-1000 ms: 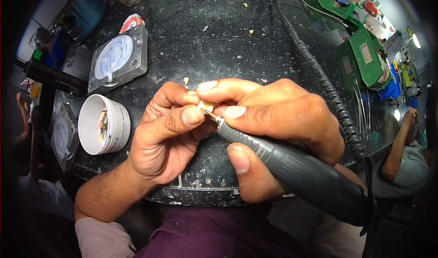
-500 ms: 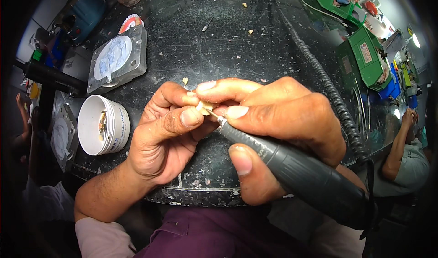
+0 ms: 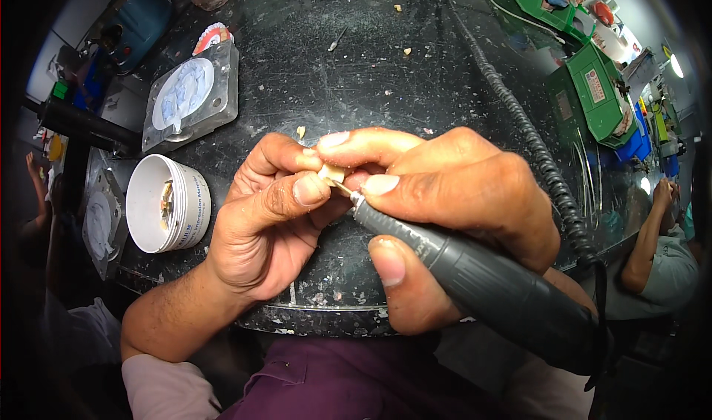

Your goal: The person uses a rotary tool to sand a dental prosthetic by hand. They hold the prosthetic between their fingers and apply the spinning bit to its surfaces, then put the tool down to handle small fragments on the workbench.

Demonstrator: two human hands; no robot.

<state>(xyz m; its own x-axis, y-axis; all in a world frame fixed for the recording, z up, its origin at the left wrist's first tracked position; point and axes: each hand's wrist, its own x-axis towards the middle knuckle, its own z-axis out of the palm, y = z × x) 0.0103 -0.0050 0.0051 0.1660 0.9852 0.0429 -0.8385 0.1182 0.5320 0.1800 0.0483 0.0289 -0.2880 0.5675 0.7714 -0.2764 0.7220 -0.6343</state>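
Note:
Between the thumb and forefinger of my left hand (image 3: pixel 271 205) is pinched a small cream-coloured piece (image 3: pixel 333 173), tooth-like in shape and partly hidden by fingertips. My right hand (image 3: pixel 467 197) grips a dark rotary handpiece (image 3: pixel 489 279), slanting up to the left. Its thin metal bur (image 3: pixel 341 187) meets the lower side of the cream piece; whether it touches or sits just off it is too small to tell. The tip of a right finger rests against my left fingertips above the piece.
A white tub (image 3: pixel 159 231) with small pieces inside stands left of my left hand. Behind it lies a metal flask half (image 3: pixel 194 93) with pale plaster, beside a red-and-white dental model (image 3: pixel 213 38). The handpiece's coiled cord (image 3: pixel 530 130) crosses the right side. Green bins (image 3: pixel 593 93) stand far right.
The handpiece and my right hand have shifted very slightly left, and the cream piece has turned a little. My left hand keeps its place.

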